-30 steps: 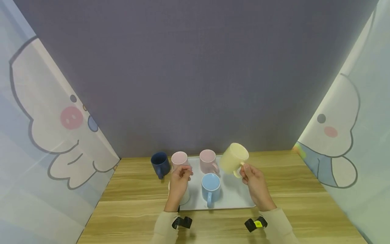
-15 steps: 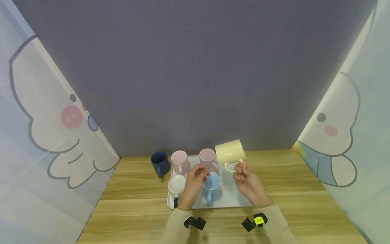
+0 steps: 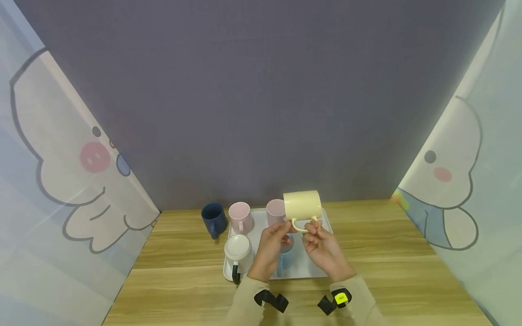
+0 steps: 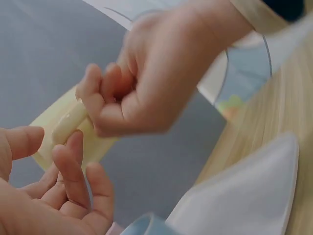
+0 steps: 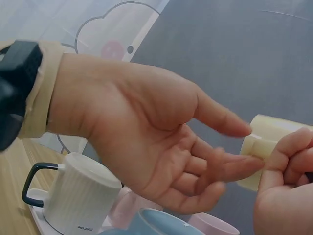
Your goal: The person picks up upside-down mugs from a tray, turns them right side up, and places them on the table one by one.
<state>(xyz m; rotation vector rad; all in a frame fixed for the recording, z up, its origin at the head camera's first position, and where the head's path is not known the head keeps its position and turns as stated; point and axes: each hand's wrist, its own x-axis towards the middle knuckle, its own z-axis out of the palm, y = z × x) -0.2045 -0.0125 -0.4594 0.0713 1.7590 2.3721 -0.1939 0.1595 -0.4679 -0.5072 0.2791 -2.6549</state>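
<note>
A pale yellow mug [image 3: 302,205] is held up on its side above the tray, mouth to the left and handle downward. My right hand [image 3: 328,256] grips the right end of that handle with curled fingers. From the left comes my left hand [image 3: 267,251], thumb and forefinger spread around the handle's other end. In the left wrist view a finger of it lies right under the handle [image 4: 68,122], while the thumb stands a little apart. Below the hands, a light blue mug [image 3: 285,262] on the tray is partly hidden by the left fingers.
The white tray [image 3: 307,269] lies on the wooden table [image 3: 179,271] against a grey back panel. It bears two pink mugs, one [image 3: 240,216] at left and one [image 3: 275,210] behind, plus a white lidded mug [image 3: 240,256] with a black handle. Left of it stands a navy mug [image 3: 215,219].
My right hand has tipped the yellow mug onto its side and brought it leftward. My left hand has moved right, from over the white mug to the yellow mug's handle.
</note>
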